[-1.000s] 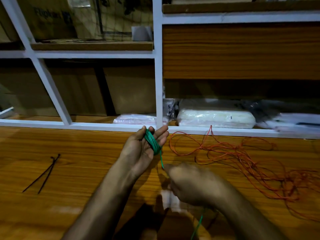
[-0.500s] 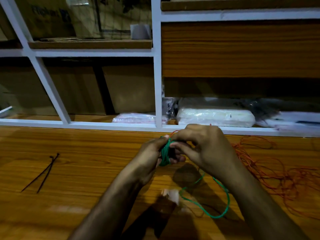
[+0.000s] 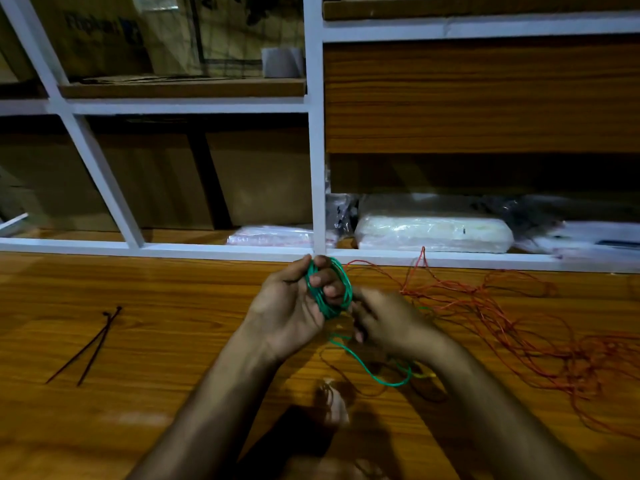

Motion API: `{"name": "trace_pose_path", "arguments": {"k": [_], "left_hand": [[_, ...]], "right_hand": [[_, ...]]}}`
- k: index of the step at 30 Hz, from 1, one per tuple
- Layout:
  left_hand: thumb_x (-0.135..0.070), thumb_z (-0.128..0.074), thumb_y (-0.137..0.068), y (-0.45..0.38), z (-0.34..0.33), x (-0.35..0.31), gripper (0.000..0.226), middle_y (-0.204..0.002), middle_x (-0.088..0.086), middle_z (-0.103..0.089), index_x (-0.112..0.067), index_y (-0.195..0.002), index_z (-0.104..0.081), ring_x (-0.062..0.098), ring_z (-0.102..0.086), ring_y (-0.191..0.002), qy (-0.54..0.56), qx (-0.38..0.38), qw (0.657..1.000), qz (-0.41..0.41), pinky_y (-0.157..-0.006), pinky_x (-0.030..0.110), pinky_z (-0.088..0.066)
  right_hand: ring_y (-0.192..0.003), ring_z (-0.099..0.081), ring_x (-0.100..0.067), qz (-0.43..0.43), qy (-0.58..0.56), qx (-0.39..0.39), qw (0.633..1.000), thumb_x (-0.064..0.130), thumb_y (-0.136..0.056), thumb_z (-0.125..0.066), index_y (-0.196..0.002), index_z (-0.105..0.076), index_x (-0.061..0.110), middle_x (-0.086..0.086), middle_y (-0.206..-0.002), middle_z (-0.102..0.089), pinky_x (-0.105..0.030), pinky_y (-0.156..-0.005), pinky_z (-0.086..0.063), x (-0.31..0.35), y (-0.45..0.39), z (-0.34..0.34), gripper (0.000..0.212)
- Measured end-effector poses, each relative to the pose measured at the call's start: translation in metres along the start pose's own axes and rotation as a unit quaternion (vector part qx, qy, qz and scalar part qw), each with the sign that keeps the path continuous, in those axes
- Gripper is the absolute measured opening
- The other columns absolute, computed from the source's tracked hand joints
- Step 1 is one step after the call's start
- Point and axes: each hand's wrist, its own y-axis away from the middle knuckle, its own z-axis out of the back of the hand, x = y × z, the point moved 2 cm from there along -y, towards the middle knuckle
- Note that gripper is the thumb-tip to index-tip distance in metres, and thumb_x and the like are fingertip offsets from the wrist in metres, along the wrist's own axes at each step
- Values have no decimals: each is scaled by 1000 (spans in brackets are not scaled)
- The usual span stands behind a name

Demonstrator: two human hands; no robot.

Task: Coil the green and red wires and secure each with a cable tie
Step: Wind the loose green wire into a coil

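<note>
My left hand (image 3: 291,310) holds a small coil of green wire (image 3: 330,303), wound round its curled fingers above the wooden table (image 3: 156,341). My right hand (image 3: 391,327) sits just right of the coil and grips the loose green tail, which loops down to the table below my wrist. The red wire (image 3: 502,317) lies in a loose tangle on the table to the right. Two dark cable ties (image 3: 86,344) lie crossed on the table at the left.
A white-framed shelf (image 3: 317,168) runs along the table's back edge. Plastic-wrapped white packets (image 3: 433,233) and cardboard boxes (image 3: 263,178) fill its compartments. A small pale scrap (image 3: 334,403) lies on the table between my forearms.
My right hand swung up over the coil with the tail, then came down to its right side. The green coil has grown, and the free tail is shorter.
</note>
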Motion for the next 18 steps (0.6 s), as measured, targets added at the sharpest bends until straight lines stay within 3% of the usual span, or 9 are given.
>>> {"name": "trace_pose_path", "arguments": {"k": [2,3,5,9,14,18], "left_hand": [[-28,-32,-99,-1,5,-11,34,-62,-2,-44,-13,-78,-54,17,-48,-61,18,-20,999,-40,-60,25,-45],[-27,-31,-99,-1,8,-17,36,-63,-1,-44,-13,-77,-56,17,-49,-61,27,-30,997,-59,-60,25,-45],[-27,-31,-100,1,10,-27,37,-64,-1,-45,-12,-77,-57,18,-50,-61,32,-48,994,-89,-60,26,-47],[-28,-35,-97,-2,11,-19,30,-65,1,-48,-12,-82,-56,18,-48,-66,-6,-89,989,-119,-69,26,-43],[-29,-29,-103,-9,8,0,37,-62,4,-49,-8,-86,-54,19,-47,-64,-71,-134,976,-155,-70,28,-37],[-27,-29,-104,-11,9,12,38,-64,8,-50,-5,-89,-55,21,-48,-63,-200,-157,951,-178,-64,30,-39]], "right_hand": [[-62,-63,-12,4,54,118,992,19,-100,-50,-109,-56,26,9,-71,-64,-21,-56,-47,7,8,-4,13],[-73,-66,-13,14,75,158,984,17,-99,-51,-112,-57,23,7,-80,-67,-24,-63,-49,10,12,-4,16],[-95,-66,-17,30,114,181,976,17,-97,-53,-114,-59,20,1,-102,-70,-28,-77,-48,21,19,-3,18],[-110,-59,-25,71,209,130,967,29,-93,-58,-115,-56,25,-5,-112,-66,-36,-88,-49,52,36,-2,22],[-98,-62,-30,111,273,51,954,21,-91,-61,-108,-56,21,-6,-101,-64,-38,-72,-46,75,59,18,17],[-91,-61,-27,155,301,2,941,22,-90,-65,-101,-54,23,-2,-95,-59,-39,-69,-52,84,58,28,16]]}}
